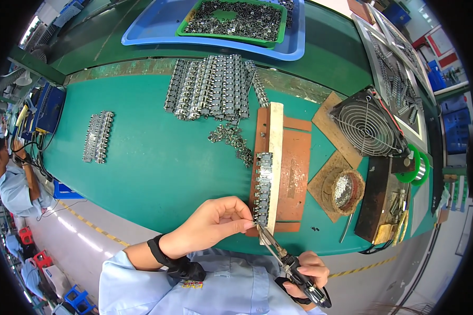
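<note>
My right hand (309, 273) is wrapped round the black handle of a soldering iron (285, 257). Its slim metal tip points up and left, to the near end of a strip of small metal parts (263, 189). That strip lies along a pale wooden bar (274, 142) on a reddish-brown board (294, 184). At the strip's near end, close to the iron's tip, my left hand (213, 223) pinches with thumb and forefinger. Whatever sits between those fingertips is too small to make out. A scatter of loose metal parts (231, 140) lies left of the wooden bar.
Stacked strips (210, 86) fill the back middle; a smaller group (98, 136) lies left. Behind stands a blue tray (157, 26) holding a green tray (231, 39) of small parts. To the right are a fan (365, 126), a round tin (347, 191) and a green spool (419, 165).
</note>
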The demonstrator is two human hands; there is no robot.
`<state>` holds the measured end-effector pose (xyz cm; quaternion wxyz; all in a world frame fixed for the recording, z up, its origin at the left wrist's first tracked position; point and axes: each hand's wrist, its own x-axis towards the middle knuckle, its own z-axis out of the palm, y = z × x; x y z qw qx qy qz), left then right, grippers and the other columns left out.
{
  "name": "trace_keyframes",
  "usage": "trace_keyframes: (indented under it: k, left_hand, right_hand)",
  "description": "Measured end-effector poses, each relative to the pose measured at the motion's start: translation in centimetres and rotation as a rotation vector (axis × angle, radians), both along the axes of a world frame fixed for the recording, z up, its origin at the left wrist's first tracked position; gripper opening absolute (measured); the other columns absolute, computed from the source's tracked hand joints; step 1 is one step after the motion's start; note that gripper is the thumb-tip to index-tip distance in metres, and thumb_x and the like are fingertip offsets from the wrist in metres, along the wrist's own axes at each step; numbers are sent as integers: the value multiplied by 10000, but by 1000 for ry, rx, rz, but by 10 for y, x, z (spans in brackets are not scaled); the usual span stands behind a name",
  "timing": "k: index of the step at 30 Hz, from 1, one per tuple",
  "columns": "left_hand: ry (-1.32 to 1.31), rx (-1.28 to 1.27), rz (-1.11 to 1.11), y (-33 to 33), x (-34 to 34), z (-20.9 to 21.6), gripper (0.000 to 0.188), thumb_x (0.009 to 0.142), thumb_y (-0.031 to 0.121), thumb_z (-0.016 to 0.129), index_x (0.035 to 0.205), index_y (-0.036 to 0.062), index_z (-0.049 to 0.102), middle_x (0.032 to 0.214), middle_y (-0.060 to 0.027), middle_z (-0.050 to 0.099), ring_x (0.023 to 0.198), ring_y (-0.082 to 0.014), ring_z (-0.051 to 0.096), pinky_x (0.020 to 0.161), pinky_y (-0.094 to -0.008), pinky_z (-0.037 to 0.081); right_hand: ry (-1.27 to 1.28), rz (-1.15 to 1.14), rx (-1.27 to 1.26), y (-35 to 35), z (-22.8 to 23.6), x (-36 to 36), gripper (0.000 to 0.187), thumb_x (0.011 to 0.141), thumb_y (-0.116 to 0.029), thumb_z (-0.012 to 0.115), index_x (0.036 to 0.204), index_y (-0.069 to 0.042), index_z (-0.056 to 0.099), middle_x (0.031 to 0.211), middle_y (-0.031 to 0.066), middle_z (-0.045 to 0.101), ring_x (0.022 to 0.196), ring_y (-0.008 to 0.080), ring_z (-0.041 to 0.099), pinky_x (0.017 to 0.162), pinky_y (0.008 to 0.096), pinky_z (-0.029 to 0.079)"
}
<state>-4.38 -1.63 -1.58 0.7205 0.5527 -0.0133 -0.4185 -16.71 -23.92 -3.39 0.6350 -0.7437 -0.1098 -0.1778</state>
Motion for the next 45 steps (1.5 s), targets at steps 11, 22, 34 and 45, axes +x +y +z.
trace_keyframes:
  k: [11, 22, 34, 45]
  left_hand:
    - [6, -12, 3, -1, 0, 2, 78, 843, 63, 544, 876, -2, 517, 823, -33, 576, 783, -88, 547, 701, -226, 438]
    - [1, 0, 4, 0, 0, 2, 78, 842, 62, 544, 875, -3, 516, 834, -39, 581, 792, -95, 555, 717, -229, 441]
    - [27, 30, 1, -2, 2, 7, 81, 840, 60, 546, 882, -2, 514, 845, -35, 579, 798, -95, 558, 715, -227, 445]
    - [-12, 16, 66, -2, -3, 6, 99, 856, 80, 523, 914, 0, 523, 855, -30, 578, 778, -83, 548, 705, -216, 438]
  right_hand:
    - [-36, 13, -11, 0, 1, 1, 451, 530, -169, 804, 870, -52, 532, 583, 46, 498, 469, 175, 480, 433, 274, 388]
    - [-38, 34, -35, -1, 1, 2, 452, 527, -174, 806, 871, -54, 539, 582, 48, 496, 464, 174, 476, 428, 275, 383]
    - [-133, -209, -69, -9, -11, -15, 451, 678, -249, 704, 990, -74, 429, 785, 77, 445, 606, 162, 430, 535, 285, 366]
    - [127, -597, -191, -12, -12, -1, 392, 734, -184, 638, 1012, -75, 385, 864, 94, 407, 631, 157, 435, 561, 264, 372]
